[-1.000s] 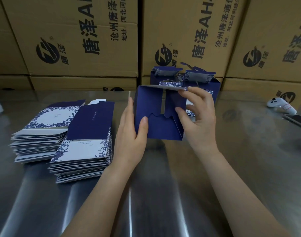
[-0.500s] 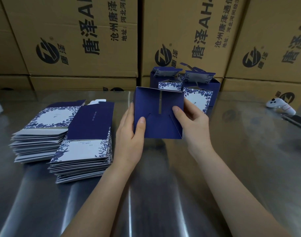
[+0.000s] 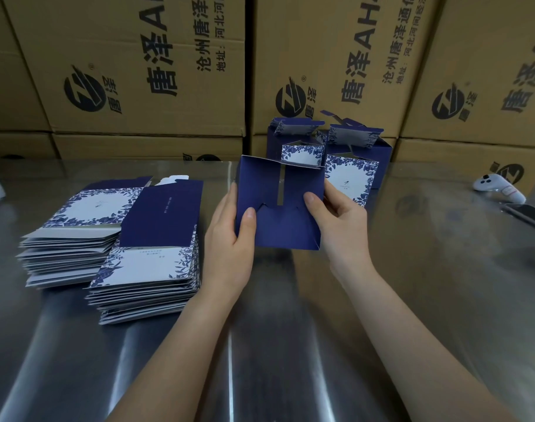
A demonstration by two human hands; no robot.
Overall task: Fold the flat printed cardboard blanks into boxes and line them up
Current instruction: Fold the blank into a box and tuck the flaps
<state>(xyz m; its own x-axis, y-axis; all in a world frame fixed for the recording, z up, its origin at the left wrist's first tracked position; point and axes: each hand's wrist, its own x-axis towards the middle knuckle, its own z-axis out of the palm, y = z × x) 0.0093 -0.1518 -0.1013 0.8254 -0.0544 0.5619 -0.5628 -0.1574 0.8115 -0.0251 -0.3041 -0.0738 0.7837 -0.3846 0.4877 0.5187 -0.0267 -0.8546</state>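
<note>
I hold a navy blue box point(image 3: 280, 205) above the steel table, its folded bottom flaps facing me. My left hand point(image 3: 229, 239) grips its left side, thumb on the bottom face. My right hand point(image 3: 339, 220) grips the right side, thumb on the same face, fingers behind. Two folded boxes point(image 3: 351, 175) with blue floral panels and raised lid flaps stand just behind it, against the cartons. Two stacks of flat printed blanks point(image 3: 132, 254) lie at the left of the table.
Large brown shipping cartons point(image 3: 156, 71) form a wall along the table's back edge. A white controller point(image 3: 497, 187) and a dark phone point(image 3: 528, 214) lie at the far right. The steel table point(image 3: 290, 345) is shiny.
My right hand came down from the top edge to the box's right side. The bottom flaps, partly open a second ago, now lie flat and locked together.
</note>
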